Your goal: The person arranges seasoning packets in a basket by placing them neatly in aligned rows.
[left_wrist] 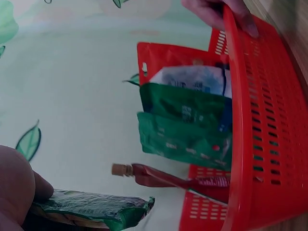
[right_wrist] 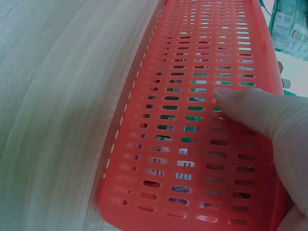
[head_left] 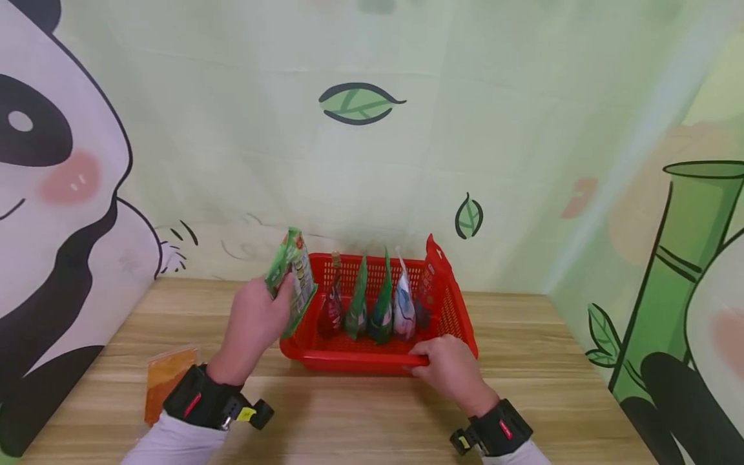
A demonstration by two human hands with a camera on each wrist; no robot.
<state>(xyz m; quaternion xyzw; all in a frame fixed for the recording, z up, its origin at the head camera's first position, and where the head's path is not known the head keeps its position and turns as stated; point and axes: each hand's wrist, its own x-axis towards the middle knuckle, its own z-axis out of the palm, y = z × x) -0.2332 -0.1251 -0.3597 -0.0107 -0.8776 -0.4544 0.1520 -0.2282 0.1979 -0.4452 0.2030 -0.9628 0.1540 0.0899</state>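
My left hand [head_left: 250, 326] pinches a green packet [head_left: 300, 278] over the left side of a red plastic basket [head_left: 360, 363]. In the left wrist view, this green packet [left_wrist: 91, 207] lies apart from the basket's contents. My right hand [head_left: 450, 371] grips the basket's front rim near its right corner, with the thumb [right_wrist: 245, 108] on the perforated outer wall in the right wrist view. Inside stand a dark red pouch [head_left: 332, 307] with a cork-like top, two green packets [head_left: 357, 303], a white-and-blue packet [head_left: 403, 307] and a red packet [head_left: 431, 274] against the right wall.
An orange flat packet [head_left: 165, 378] lies on the wooden table [head_left: 360, 420] at the left, partly behind my left wrist. Behind the table hangs a printed backdrop [head_left: 261, 129] with pandas, leaves and bamboo. Both wrists wear black camera straps [head_left: 502, 426].
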